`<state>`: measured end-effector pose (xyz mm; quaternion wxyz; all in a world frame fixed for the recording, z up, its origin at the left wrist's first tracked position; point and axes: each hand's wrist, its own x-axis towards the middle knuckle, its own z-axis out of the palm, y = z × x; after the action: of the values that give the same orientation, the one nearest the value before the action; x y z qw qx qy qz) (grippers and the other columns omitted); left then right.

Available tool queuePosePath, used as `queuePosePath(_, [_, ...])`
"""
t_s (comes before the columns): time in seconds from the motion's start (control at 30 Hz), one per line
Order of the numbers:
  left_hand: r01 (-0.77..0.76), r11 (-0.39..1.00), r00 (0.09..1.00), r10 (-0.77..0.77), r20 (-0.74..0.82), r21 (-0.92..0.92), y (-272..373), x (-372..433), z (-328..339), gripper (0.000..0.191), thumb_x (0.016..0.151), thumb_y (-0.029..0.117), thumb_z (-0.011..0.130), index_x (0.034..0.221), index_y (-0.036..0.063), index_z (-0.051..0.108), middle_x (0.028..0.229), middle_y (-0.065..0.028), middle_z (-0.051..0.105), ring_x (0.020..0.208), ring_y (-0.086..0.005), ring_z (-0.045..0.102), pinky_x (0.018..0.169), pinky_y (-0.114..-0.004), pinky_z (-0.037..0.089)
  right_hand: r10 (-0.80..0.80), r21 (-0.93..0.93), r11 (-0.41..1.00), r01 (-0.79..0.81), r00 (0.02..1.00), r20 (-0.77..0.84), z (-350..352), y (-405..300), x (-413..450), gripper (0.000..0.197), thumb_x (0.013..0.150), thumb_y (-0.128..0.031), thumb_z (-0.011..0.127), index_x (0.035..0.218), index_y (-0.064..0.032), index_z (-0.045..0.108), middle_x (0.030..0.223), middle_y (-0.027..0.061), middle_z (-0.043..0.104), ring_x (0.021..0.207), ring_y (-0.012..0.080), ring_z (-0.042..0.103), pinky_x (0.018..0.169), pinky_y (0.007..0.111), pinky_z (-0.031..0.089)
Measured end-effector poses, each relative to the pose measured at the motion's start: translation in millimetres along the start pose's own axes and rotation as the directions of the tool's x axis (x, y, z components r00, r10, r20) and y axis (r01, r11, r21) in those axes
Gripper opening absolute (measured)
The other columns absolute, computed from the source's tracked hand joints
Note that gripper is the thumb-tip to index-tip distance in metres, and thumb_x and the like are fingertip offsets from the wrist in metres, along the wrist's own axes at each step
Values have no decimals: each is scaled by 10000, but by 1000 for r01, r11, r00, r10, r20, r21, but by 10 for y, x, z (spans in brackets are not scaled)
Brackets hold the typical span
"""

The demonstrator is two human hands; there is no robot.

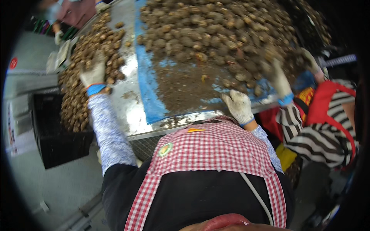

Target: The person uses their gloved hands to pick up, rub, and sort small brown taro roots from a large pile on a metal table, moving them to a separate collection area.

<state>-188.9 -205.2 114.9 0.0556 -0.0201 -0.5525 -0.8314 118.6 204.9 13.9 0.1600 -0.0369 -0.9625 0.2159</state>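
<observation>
My left hand (94,70), in a soiled white knit glove, reaches onto a long heap of small brown tubers (78,95) at the left side of the metal table (124,95). Its fingers are blurred against the heap, so whether it grips one cannot be told. Near the table's front edge is my right hand (239,105), gloved too, with fingers curled; what lies inside them is hidden. A larger pile of soil-covered tubers (202,31) rests on a blue plastic sheet (147,92), with loose soil (185,86) spread in front of it.
At the right, a co-worker in striped sleeves (312,141) has gloved hands (280,78) at the big pile. A black plastic crate (62,147) stands below the left heap. Another person's gloved hands (58,37) show at the upper left, beside a white container (62,55).
</observation>
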Motion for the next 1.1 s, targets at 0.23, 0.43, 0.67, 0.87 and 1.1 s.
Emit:
queuePosePath(0.23, [289, 937, 802, -350, 485, 197, -916, -644, 600, 374, 993, 219, 453, 1267, -32, 498, 1238, -270, 558, 1138, -335, 578, 995, -385, 477, 154, 26, 988, -153, 939, -308, 127, 932, -395, 185, 879, -195, 595, 938, -19, 586, 916, 176, 628, 813, 347, 615, 700, 432, 499])
queuePosePath(0.43, [504, 681, 439, -732, 521, 532, -1305, -1738, 1708, 336, 1006, 200, 436, 1228, -38, 517, 1047, -168, 654, 915, -236, 660, 825, -326, 552, -92, -339, 926, 165, 971, 220, -234, 218, 137, 243, 805, -80, 569, 1043, -115, 606, 1058, 55, 610, 1014, 213, 549, 824, 377, 462])
queuePosePath(0.67, [477, 759, 592, -650, 476, 444, -1345, -1755, 1751, 340, 1012, 205, 450, 1250, -31, 507, 1088, -137, 646, 909, -201, 653, 803, -301, 534, 89, -228, 974, -5, 929, 359, 66, 239, 394, 318, 789, -202, 628, 1092, -108, 613, 1074, 93, 607, 1004, 290, 526, 874, 441, 406])
queuePosePath(0.87, [397, 774, 720, -596, 355, 493, -1329, -1808, 1626, 344, 997, 189, 477, 1253, -37, 513, 1078, -146, 651, 899, -193, 658, 794, -294, 532, -6, -287, 953, 102, 949, 316, 137, 22, 418, 460, 768, -285, 693, 1177, -102, 589, 1142, 102, 583, 1060, 298, 503, 901, 432, 390])
queuePosePath(1.1, [441, 788, 742, -589, 320, 429, -1289, -1915, 1705, 362, 993, 188, 473, 1269, -44, 493, 1097, -165, 632, 910, -214, 654, 804, -313, 534, -42, -284, 947, 148, 936, 348, 122, 12, 485, 382, 751, -213, 707, 1106, -104, 619, 1103, 103, 589, 1039, 291, 544, 864, 424, 443])
